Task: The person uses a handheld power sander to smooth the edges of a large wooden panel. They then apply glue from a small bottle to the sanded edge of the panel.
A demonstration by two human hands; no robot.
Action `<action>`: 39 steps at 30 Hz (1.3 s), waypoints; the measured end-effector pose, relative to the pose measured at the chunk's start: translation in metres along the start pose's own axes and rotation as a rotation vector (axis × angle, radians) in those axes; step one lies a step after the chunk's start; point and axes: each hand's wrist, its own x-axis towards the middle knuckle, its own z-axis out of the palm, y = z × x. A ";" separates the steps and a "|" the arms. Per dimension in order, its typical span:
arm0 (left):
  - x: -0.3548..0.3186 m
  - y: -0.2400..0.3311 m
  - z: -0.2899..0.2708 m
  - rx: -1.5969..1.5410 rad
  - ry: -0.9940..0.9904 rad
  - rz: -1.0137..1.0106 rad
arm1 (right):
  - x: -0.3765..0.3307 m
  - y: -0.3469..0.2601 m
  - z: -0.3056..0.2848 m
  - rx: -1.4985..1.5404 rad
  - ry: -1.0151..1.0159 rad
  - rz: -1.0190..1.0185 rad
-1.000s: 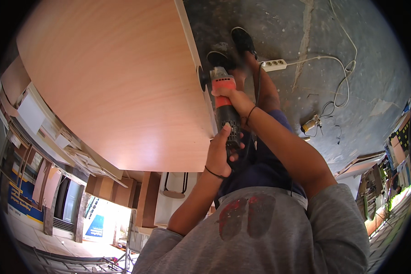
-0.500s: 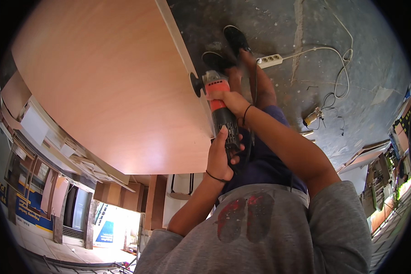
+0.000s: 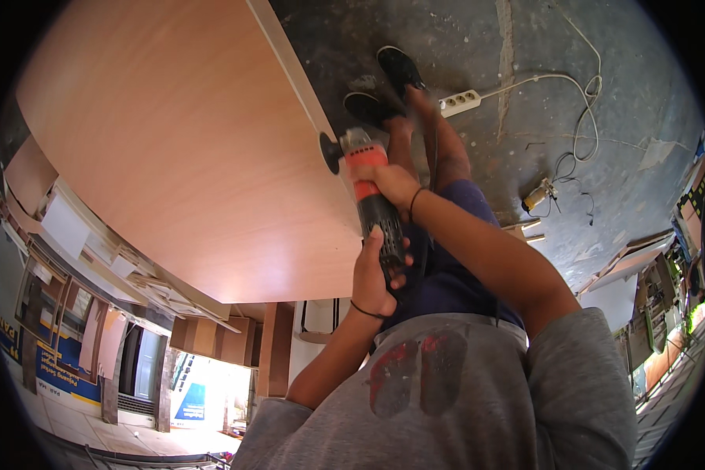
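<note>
Both hands grip a red and black angle grinder [image 3: 377,213]. My left hand [image 3: 373,280] wraps around the black rear body, thumb on top. Farther forward, my right hand [image 3: 392,186] closes around the red front part by the metal head. The grinder's dark round disc [image 3: 330,153] is at the right edge of a large light wood-toned panel [image 3: 188,149], overlapping its border. Whether the disc presses on the edge I cannot tell. The panel spreads across the left side.
On the grey floor, a white power strip [image 3: 460,103] with a looping cord [image 3: 591,117] lies beyond my legs. A yellowish corded power tool [image 3: 537,196] is at the right. Boards [image 3: 86,227] are stacked at the far left; more wood pieces [image 3: 634,258] lean at the right.
The grinder and both hands have shifted slightly left, and the view has shifted a little too. More of the disc's round face now shows. Both hands keep their grip.
</note>
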 end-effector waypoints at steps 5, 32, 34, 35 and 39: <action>0.003 0.011 0.002 0.019 -0.008 0.018 | 0.023 -0.002 -0.001 0.040 -0.054 0.002; 0.032 0.083 0.034 0.074 -0.127 0.244 | 0.021 -0.114 -0.008 0.004 -0.031 -0.136; 0.026 0.068 0.026 0.073 -0.119 0.180 | 0.007 -0.097 -0.005 0.030 0.006 -0.096; 0.023 0.057 0.021 0.074 -0.106 0.154 | 0.003 -0.083 -0.003 0.004 0.084 -0.124; 0.008 0.005 -0.006 0.065 -0.034 0.048 | 0.019 0.008 0.004 0.209 -0.047 -0.012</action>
